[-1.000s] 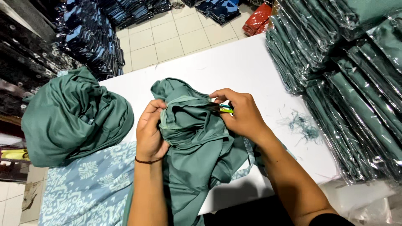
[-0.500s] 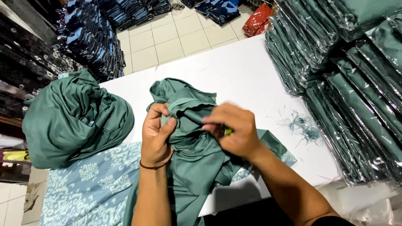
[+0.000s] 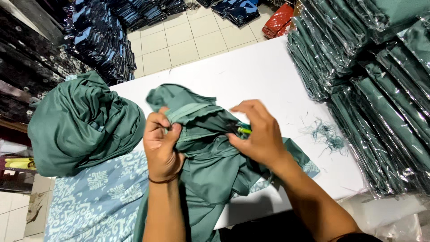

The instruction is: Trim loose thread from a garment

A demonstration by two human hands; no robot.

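Head view: a green garment (image 3: 201, 148) lies bunched on the near middle of a white table (image 3: 264, 71), its lower part hanging over the near edge. The left hand (image 3: 160, 145) has its fingers curled tight, pinching a folded band of the garment between thumb and fingers. The right hand (image 3: 257, 132), just right of it, rests on the same cloth with fingers bent closed around a small yellow-green tool (image 3: 244, 130); only the tool's tip shows, so its kind cannot be told. The two hands are near each other, the cloth stretched between them.

On the left of the table sits a large heap of green fabric (image 3: 83, 125), partly on a blue patterned cloth (image 3: 96, 197) that covers the near left. To the right of the hands lies a small tuft of green thread scraps (image 3: 327, 134). Along the right side stand stacks of green garments in clear plastic bags (image 3: 380, 80). Far off, on the tiled floor (image 3: 179, 40), are piles of dark blue packed garments (image 3: 103, 36) and a red packet (image 3: 277, 20).
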